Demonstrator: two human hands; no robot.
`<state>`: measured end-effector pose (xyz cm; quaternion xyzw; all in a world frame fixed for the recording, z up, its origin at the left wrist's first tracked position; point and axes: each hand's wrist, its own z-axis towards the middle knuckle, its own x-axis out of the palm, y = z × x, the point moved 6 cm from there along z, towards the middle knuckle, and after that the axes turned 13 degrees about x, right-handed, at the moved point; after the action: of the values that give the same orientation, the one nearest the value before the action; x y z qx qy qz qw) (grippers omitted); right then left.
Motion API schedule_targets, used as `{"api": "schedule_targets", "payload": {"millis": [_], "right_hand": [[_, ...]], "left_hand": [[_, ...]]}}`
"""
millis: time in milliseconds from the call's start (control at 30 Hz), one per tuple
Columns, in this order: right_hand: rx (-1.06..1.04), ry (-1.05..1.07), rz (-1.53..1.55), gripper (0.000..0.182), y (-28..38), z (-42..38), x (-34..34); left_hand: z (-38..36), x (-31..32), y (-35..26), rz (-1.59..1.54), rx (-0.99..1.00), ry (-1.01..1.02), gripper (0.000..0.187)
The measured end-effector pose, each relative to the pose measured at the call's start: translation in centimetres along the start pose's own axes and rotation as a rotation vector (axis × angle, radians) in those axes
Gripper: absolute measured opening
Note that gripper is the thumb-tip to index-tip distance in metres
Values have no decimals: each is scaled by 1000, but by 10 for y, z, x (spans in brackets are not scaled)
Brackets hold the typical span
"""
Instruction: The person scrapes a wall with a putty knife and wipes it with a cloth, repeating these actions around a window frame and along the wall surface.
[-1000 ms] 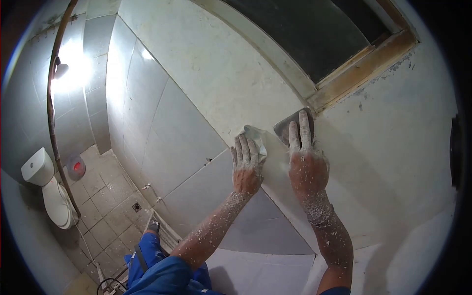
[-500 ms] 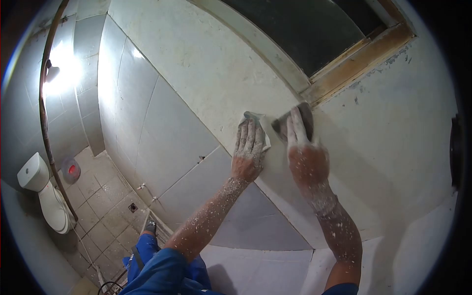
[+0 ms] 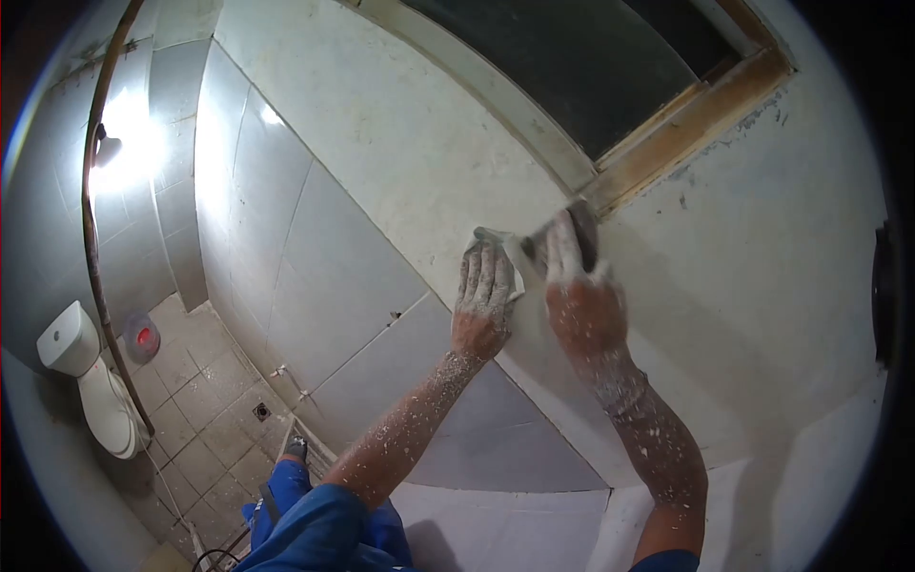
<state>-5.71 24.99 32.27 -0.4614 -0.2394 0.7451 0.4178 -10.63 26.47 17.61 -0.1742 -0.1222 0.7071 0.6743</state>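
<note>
My right hand (image 3: 585, 307), whitened with powder or paste, grips a dark flat scraper (image 3: 587, 238) with two fingers laid along its face. The scraper lies against the pale wall (image 3: 686, 315) just below the window frame's corner. To its left is my left hand (image 3: 483, 297), its long fingers stretched together over a pale, smeared sheet (image 3: 517, 265). The sheet shows past the fingertips and along the hand's right side; its kind cannot be made out. White flecks cover both forearms.
A window (image 3: 572, 76) with a worn wooden frame (image 3: 681, 129) is above. Grey tiles (image 3: 334, 267) line the lower wall. Down at the left are a toilet (image 3: 107, 410), a tiled floor (image 3: 191, 391), a drain (image 3: 261, 412) and a brown pole (image 3: 91, 219). A lamp (image 3: 107, 151) glares at the upper left.
My right hand and the scraper have shifted slightly left, closer to the left hand's sheet. My left hand stays nearly in place, a little lower in view.
</note>
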Motion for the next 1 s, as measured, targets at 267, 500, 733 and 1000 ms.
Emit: {"api": "schedule_targets", "payload": {"millis": [267, 500, 733, 1000], "right_hand": [[-88, -71, 9, 47, -1, 13, -10], [-113, -82, -9, 44, 8, 13, -3], [-137, -180, 21, 39, 17, 25, -7], [-69, -33, 225, 44, 3, 8, 6]], "left_hand": [[7, -6, -1, -25, -9, 1, 56], [3, -7, -1, -32, -30, 7, 54], [4, -12, -1, -53, -23, 18, 56], [-1, -10, 7, -8, -7, 119, 57]]}}
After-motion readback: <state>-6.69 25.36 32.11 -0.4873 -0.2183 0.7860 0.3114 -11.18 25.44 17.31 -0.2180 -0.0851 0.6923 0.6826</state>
